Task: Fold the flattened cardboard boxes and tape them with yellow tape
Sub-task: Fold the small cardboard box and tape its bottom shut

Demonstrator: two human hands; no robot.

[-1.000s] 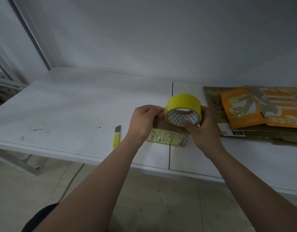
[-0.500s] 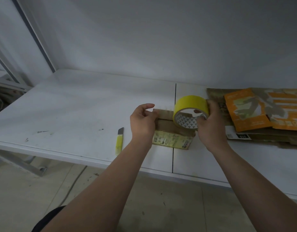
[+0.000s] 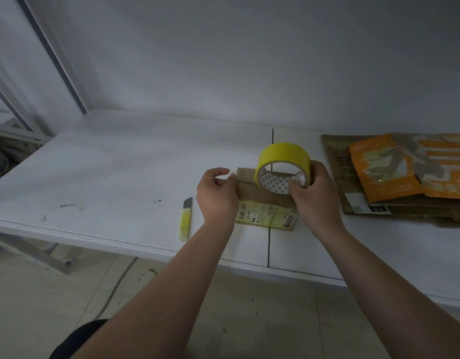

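As left hand (image 3: 217, 195) holds box (image 3: 265, 216) and right hand (image 3: 314, 200) tape roll (image 3: 283, 154), white table (image 3: 120, 172) meets wall (image 3: 249, 60).

The right hand (image 3: 317, 200) is covering the right end of the small box (image 3: 249, 190), and the yellow tape roll (image 3: 283, 154) it is gripping is blocking part of the box's top. The left hand (image 3: 216, 198) is gripping and hiding the box's left end. The print on the yellow label (image 3: 267, 219) is showing too small to read. The flattened cardboard stack (image 3: 394, 174) and the table (image 3: 120, 172) are running off the right edge.

"010" on black tag (image 3: 378, 209), flattened cardboard stack (image 3: 337, 161) (box label (image 3: 265, 216) illegible)
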